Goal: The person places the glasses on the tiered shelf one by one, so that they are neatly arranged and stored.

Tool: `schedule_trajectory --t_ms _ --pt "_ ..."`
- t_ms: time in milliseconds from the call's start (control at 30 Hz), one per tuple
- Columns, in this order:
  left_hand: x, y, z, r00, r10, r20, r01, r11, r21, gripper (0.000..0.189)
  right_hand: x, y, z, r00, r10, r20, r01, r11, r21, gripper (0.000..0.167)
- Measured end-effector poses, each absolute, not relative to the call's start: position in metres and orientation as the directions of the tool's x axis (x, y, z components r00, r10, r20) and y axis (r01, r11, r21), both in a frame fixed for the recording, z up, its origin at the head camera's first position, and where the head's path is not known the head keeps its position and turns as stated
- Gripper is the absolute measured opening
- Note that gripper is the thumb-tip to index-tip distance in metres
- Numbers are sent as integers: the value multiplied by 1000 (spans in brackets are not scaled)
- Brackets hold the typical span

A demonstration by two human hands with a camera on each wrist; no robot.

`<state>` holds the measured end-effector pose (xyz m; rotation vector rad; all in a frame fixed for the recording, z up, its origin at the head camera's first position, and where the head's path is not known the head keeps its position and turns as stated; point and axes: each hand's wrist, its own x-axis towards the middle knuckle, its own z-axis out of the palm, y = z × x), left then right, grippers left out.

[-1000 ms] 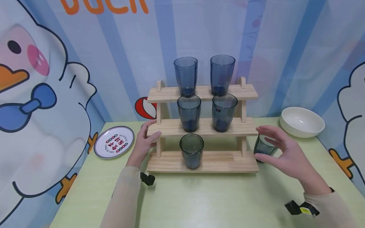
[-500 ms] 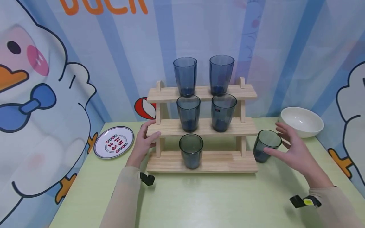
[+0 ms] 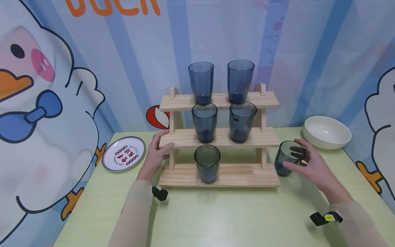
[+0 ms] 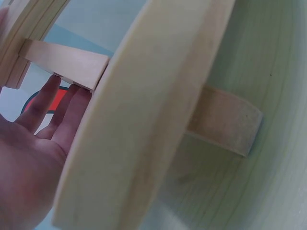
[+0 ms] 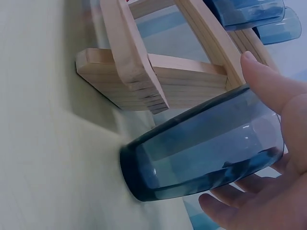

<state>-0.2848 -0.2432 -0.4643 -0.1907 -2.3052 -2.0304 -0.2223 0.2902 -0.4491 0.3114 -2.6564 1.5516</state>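
Observation:
A three-tier wooden display stand (image 3: pixel 240 175) stands on the table. My left hand (image 3: pixel 154 152) holds the left end of its middle shelf (image 4: pixel 139 115), thumb in front and fingers behind. To the right of the stand, a blue-grey drinking glass (image 3: pixel 282 166) stands upright on the table. My right hand (image 3: pixel 313 168) is round this glass near its rim, the thumb on the near side and the fingers showing through the far wall. The right wrist view has the same glass (image 5: pixel 201 148) between thumb and fingers.
Similar glasses fill parts of the stand: two on the top tier, such as the right one (image 3: pixel 240 80), two on the middle tier, and one glass (image 3: pixel 207 164) on the bottom tier. A patterned plate (image 3: pixel 123 154) lies left; a white bowl (image 3: pixel 327 132) sits back right.
My right hand first drew back to the right from the glass, then came in round it again. The left hand stays on the stand, and the glasses have not moved.

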Motion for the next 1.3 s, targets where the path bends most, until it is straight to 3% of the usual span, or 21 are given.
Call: schedule_trajectory --t_ms 467,1300 --pt "-284 -242 -464 -991 51 124 128 97 987 57 -229 290 -466 -976 -105 192 -219 429 -876 85" --pt "-285 -242 -463 -991 49 125 129 88 988 57 -214 294 -470 -973 29 228 -198 404 -893 81"
